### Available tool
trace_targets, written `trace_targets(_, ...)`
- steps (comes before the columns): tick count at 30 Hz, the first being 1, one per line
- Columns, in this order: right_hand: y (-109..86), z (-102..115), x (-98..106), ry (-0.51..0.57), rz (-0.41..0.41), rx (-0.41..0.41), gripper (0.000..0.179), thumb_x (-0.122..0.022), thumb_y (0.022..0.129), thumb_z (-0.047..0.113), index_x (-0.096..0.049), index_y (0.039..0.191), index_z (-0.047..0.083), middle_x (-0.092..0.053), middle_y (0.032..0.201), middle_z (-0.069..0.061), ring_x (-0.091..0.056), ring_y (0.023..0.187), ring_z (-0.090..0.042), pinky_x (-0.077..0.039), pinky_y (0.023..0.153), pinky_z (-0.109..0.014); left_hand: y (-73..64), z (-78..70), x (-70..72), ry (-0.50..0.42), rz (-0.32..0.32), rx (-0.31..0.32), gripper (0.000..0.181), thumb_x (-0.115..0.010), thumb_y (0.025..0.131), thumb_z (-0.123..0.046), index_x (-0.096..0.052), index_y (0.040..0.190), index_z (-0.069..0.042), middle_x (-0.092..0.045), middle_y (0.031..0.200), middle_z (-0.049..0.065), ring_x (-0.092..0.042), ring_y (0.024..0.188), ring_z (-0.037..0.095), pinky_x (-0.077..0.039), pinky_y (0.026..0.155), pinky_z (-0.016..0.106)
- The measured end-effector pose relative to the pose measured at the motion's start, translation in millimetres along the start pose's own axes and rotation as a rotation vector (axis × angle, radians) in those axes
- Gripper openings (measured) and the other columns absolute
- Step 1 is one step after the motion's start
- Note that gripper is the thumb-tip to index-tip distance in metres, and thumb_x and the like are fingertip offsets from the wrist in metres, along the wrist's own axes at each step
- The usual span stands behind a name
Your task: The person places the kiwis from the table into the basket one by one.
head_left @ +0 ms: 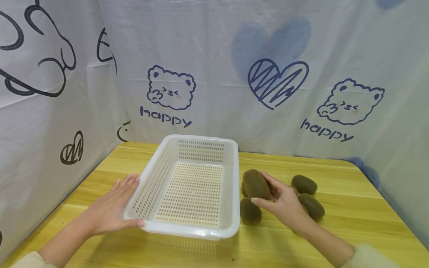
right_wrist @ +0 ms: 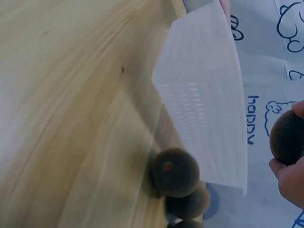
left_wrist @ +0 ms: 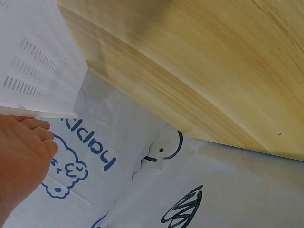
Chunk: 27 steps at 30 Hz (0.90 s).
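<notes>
A white perforated plastic basket [head_left: 234,178] stands on the wooden table, and nothing lies inside it. My left hand [head_left: 112,210] rests along the basket's left rim, fingers stretched up the side and thumb at the near corner. In the left wrist view its fingertips [left_wrist: 40,130] lie just under the rim. My right hand [head_left: 285,204] holds a brown kiwi [head_left: 255,184] between thumb and fingers, just beyond the basket's right side. In the right wrist view this kiwi [right_wrist: 287,140] is raised above the table. Below it another kiwi [head_left: 250,211] lies close against the basket.
To the right of my right hand lie more kiwis, one farther back [head_left: 304,184] and one nearer [head_left: 312,207], with others partly hidden by the hand. A white cloth [head_left: 214,104] with drawn bears and hearts hangs behind and left of the table [head_left: 355,223].
</notes>
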State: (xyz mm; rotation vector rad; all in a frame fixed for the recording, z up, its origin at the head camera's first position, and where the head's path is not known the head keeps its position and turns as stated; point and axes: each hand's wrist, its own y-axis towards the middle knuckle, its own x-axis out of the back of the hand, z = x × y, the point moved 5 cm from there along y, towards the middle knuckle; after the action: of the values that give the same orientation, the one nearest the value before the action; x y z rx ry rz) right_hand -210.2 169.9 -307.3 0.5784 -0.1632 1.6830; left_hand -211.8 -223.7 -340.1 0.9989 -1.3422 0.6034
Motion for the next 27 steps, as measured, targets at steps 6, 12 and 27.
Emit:
trace_targets(6,15.0,14,-17,0.049,0.094,0.088,0.071,-0.070,0.080,0.010,-0.035,0.140,-0.004,-0.038,0.144,-0.023,-0.043,0.129,-0.037,-0.041,0.103,-0.042,-0.4,0.1,-1.7,-0.009,-0.008,0.000,0.109,-0.062,0.072,-0.063,-0.021,0.143,0.010,-0.026,0.147,0.030,-0.019,0.140,0.040,0.019,0.104,0.006)
trace_targets(12,28.1,24,-41,0.070,0.219,0.146,0.073,-0.070,0.082,0.011,-0.031,0.141,-0.005,-0.037,0.144,-0.023,-0.045,0.127,-0.036,-0.045,0.101,-0.037,-0.2,0.5,-2.4,-0.007,-0.017,-0.005,0.109,-0.063,0.072,-0.062,-0.021,0.143,0.010,-0.026,0.147,0.030,-0.020,0.140,0.040,0.019,0.104,0.006)
trace_targets(27,46.7,31,-110,-0.049,0.544,0.143,0.072,-0.069,0.080,0.009,-0.032,0.141,-0.005,-0.045,0.139,-0.019,-0.053,0.116,-0.026,-0.047,0.099,-0.031,-0.8,1.0,-2.5,-0.021,-0.033,-0.008,0.108,-0.064,0.072,-0.061,-0.023,0.141,0.011,-0.028,0.146,0.030,-0.010,0.144,0.031,0.018,0.105,0.005)
